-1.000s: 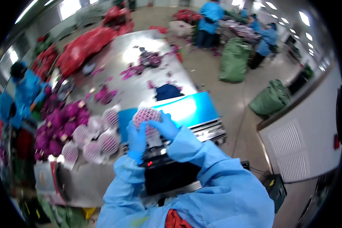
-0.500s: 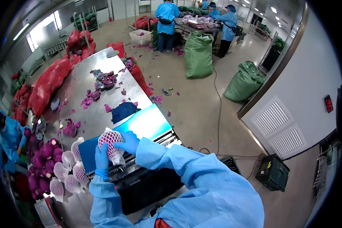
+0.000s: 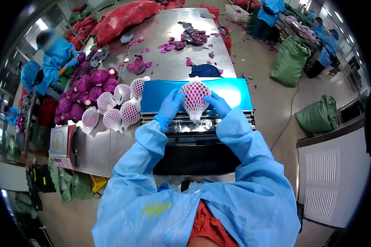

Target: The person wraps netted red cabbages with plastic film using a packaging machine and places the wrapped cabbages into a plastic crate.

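Observation:
A red cabbage in a white foam net (image 3: 195, 98) is held between my two gloved hands, its gathered net end toward me. My left hand (image 3: 171, 106) presses on its left side, fingers closed against the net. On the opposite side my right hand (image 3: 218, 103) grips it the same way. Beneath them lies a wrapping machine with a shiny blue top plate (image 3: 160, 88) and a strip of clear film (image 3: 189, 126) along its front. Several netted cabbages (image 3: 130, 113) rest left of the machine, beside a pile of bare red cabbages (image 3: 84, 84).
A scale (image 3: 62, 142) stands at the table's front left. Behind the machine are dark blue cloth (image 3: 205, 71) and loose purple leaves (image 3: 193, 37). A co-worker (image 3: 55, 53) handles cabbages at the left. Red sacks (image 3: 127, 18) and a green sack (image 3: 290, 59) stand farther off.
My view has swung left and now faces the machine squarely. The netted cabbage stays between both hands over the blue plate, its gathered end still toward me.

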`<state>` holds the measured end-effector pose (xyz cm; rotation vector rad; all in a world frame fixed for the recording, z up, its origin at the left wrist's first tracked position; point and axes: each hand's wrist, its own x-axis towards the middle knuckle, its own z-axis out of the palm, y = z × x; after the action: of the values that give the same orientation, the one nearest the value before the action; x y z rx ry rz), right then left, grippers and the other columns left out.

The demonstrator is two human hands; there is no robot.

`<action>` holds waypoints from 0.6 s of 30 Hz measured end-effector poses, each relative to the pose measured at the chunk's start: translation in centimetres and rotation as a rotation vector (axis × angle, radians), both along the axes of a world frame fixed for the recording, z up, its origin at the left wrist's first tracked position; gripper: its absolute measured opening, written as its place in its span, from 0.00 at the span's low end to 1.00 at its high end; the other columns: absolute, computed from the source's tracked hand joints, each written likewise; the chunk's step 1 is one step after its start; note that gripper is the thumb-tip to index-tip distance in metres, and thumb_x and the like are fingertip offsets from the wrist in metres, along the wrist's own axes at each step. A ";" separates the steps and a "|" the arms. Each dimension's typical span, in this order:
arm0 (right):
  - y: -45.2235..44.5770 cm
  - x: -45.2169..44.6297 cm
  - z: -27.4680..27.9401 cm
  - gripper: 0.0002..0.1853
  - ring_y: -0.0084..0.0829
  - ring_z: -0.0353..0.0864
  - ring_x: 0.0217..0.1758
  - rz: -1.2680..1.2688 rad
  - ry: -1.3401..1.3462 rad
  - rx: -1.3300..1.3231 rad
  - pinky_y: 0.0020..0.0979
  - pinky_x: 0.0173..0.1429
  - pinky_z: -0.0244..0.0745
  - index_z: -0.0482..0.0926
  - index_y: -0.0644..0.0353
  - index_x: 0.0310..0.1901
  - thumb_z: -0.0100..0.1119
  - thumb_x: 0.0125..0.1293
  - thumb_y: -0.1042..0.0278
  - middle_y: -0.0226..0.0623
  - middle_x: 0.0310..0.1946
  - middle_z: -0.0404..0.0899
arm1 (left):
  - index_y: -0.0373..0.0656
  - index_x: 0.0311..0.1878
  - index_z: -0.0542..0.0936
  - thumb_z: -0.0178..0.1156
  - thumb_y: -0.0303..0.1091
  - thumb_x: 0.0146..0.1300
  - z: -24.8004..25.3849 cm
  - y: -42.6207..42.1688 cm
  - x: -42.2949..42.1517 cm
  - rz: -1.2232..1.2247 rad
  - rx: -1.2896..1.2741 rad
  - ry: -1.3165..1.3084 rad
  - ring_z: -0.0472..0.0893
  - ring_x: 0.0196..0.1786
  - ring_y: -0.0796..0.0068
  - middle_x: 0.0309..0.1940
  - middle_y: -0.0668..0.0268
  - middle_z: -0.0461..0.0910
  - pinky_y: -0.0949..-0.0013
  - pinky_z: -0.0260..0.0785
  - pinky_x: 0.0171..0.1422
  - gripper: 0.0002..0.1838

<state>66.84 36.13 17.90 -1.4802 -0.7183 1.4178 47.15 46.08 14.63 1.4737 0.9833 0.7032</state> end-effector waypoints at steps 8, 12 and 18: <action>1.6 0.8 -3.6 0.23 0.41 0.82 0.42 -0.126 0.168 0.070 0.41 0.45 0.80 0.71 0.66 0.55 0.51 0.60 0.64 0.45 0.43 0.80 | 0.37 0.59 0.71 0.58 0.43 0.63 0.3 -0.6 1.4 0.035 0.342 -0.035 0.77 0.41 0.66 0.39 0.55 0.76 0.65 0.69 0.47 0.25; 1.6 0.5 -0.1 0.22 0.38 0.83 0.37 0.000 -0.258 -0.147 0.38 0.35 0.79 0.73 0.65 0.52 0.51 0.59 0.61 0.46 0.42 0.81 | 0.40 0.59 0.72 0.57 0.43 0.62 0.7 -1.4 1.4 0.088 0.505 0.130 0.76 0.40 0.63 0.38 0.55 0.73 0.63 0.69 0.47 0.25; 0.3 1.1 0.7 0.34 0.30 0.82 0.34 0.035 -0.423 -0.118 0.32 0.34 0.76 0.63 0.61 0.66 0.56 0.63 0.49 0.43 0.42 0.81 | 0.39 0.66 0.66 0.58 0.41 0.63 -0.8 -1.1 0.0 0.039 0.201 -0.052 0.75 0.48 0.63 0.49 0.54 0.71 0.65 0.69 0.54 0.30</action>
<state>67.97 36.47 18.60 -1.8971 -0.9341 1.1987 47.10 45.02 13.83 1.6049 0.9253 0.8851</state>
